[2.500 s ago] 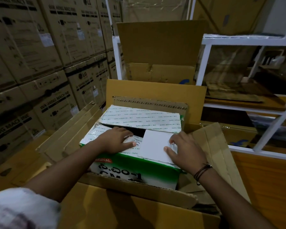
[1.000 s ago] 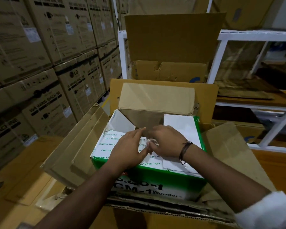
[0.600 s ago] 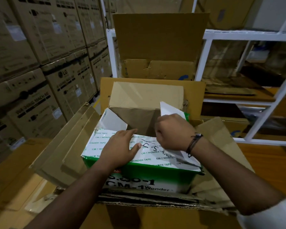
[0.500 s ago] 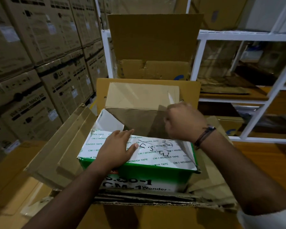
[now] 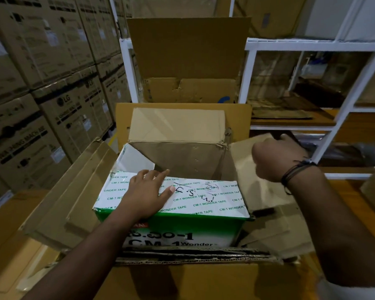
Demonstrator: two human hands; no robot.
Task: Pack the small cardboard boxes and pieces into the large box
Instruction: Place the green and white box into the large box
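A green and white "Wonder Tape" box [image 5: 182,226] stands inside the large brown box [image 5: 204,278]. My left hand [image 5: 147,191] lies flat on its white near flap [image 5: 204,198], holding it down. The far flap [image 5: 175,124] stands up, brown side toward me. The right flap [image 5: 245,169] is swung out to the right, and my right hand [image 5: 275,161] is curled at its upper edge, seemingly gripping it. The small box's inside looks dark and its contents are hidden. Flattened cardboard pieces [image 5: 74,191] are wedged beside the small box on the left, and more cardboard pieces [image 5: 273,230] on the right.
Stacked washing-machine cartons [image 5: 52,105] form a wall on the left. A white metal rack [image 5: 344,105] with cardboard sheets fills the right. Just behind the large box stands an open brown carton [image 5: 188,50].
My right hand has pulled the small box's right flap up and out to the right, exposing the interior. My left hand has stayed pressed on the near flap.
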